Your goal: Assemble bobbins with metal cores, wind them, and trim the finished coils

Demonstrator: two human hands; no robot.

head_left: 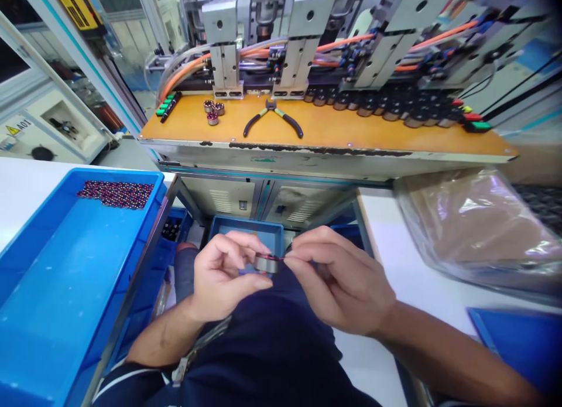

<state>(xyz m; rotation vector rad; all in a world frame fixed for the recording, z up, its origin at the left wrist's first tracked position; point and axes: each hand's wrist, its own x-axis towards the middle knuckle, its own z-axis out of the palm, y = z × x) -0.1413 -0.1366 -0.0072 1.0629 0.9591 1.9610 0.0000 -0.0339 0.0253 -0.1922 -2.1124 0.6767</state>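
My left hand point(222, 275) is closed round a small round metal part point(266, 263) with a dark red rim, held over my lap. My right hand point(340, 278) pinches at the right edge of that same part with thumb and forefinger. Both hands meet in front of the machine's base. At the far corner of the big blue bin point(52, 290) on my left lies a patch of several small dark red parts point(116, 194).
An orange machine shelf point(351, 129) carries black-handled pliers point(272, 117), three small round parts point(213, 111) and a row of dark cylinders point(386, 105). A clear plastic bag point(474, 225) lies on the white table at right. A small blue tray point(246, 226) sits below.
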